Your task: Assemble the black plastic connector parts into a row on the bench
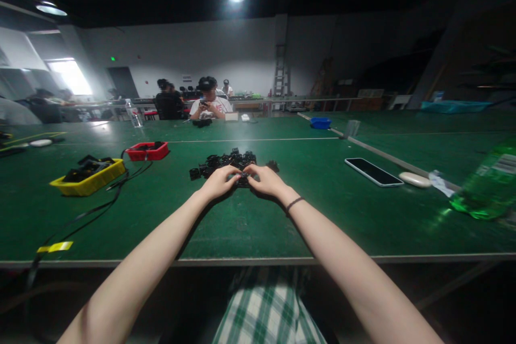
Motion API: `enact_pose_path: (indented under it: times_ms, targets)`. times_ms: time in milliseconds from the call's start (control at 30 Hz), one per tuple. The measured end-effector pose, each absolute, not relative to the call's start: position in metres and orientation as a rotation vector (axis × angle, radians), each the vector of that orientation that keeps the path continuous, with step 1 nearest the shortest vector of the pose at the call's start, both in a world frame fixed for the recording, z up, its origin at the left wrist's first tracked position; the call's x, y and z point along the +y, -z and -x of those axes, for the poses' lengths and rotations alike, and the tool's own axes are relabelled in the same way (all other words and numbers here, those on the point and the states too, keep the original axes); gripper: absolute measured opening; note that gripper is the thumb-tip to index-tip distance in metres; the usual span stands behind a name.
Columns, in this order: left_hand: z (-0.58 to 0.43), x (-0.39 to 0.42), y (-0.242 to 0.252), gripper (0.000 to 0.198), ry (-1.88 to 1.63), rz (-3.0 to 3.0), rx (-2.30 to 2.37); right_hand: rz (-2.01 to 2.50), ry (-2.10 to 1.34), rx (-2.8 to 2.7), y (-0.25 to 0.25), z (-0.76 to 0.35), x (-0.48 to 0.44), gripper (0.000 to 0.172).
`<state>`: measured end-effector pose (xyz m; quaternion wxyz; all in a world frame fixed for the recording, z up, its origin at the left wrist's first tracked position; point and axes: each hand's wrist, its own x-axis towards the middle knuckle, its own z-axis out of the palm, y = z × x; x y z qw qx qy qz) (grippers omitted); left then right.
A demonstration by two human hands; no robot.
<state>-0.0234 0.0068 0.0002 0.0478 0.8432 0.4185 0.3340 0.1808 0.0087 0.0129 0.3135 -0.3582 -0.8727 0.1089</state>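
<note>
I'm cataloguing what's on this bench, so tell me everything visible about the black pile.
The black pile is a low, loose heap of small dark parts, glinting like hard plastic or metal. They lie at mixed angles, too small to identify. It rests on the green table, just beyond the left hand and right hand. Their fingertips come together at its near edge; exact contact is unclear.

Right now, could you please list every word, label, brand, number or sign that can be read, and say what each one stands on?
No text can be read with certainty.
Red lettering on a white shirt in the background: too blurred.
Pale label on the green bottle: too blurred.
Small dark marks on the back wall: too small.
Green light at the back: too small to tell if it is a sign.
</note>
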Motion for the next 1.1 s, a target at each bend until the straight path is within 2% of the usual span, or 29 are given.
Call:
enact_pose_path:
  times_ms: [1100]
  targets:
    - [0.0238, 0.0076, 0.001, 0.025, -1.005, -2.576, 1.281, 0.947, -0.319, -2.308, -0.015, -0.1806, 0.0064, 0.023]
